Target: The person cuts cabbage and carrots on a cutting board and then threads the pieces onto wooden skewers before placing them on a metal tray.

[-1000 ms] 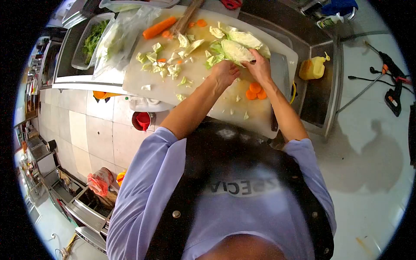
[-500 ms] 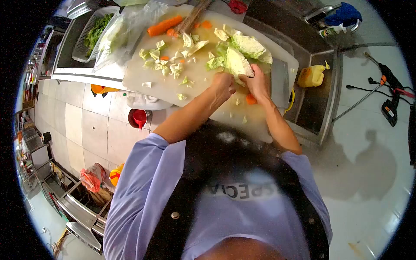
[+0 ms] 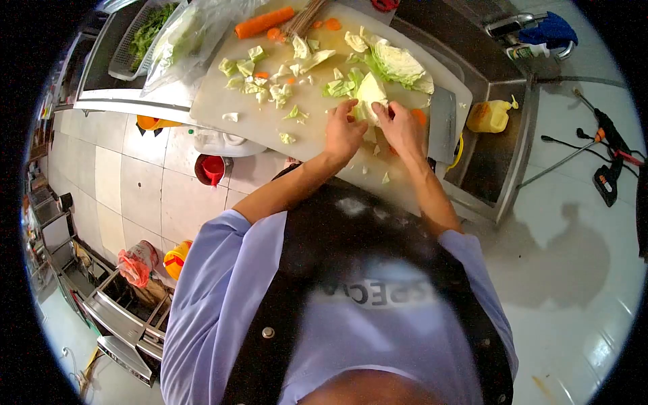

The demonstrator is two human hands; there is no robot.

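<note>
A cutting board (image 3: 263, 138) lies in front of me with cut cabbage on it. My right hand (image 3: 403, 129) has its thumb and fingers on the near end of a pale cabbage wedge (image 3: 370, 93). My left hand (image 3: 344, 131) is just left of that wedge, palm down, fingers bent and apart, with nothing visible in them. Behind the wedge lies a larger cabbage piece (image 3: 399, 66). A wide-bladed knife (image 3: 442, 121) rests at the board's right side. Loose cabbage pieces (image 3: 280, 96) are scattered left of my hands.
A carrot (image 3: 264, 23) and a bundle of thin sticks (image 3: 307, 19) lie at the board's far side. Left are a plastic bag (image 3: 202, 34) and a basket of greens (image 3: 145, 40). A yellow jug (image 3: 489, 117) stands in the sink (image 3: 482, 179) on the right.
My left hand has loosened from a closed shape beside the wedge and its fingers are now apart. My right hand's fingers have shifted on the wedge. The view has moved slightly.
</note>
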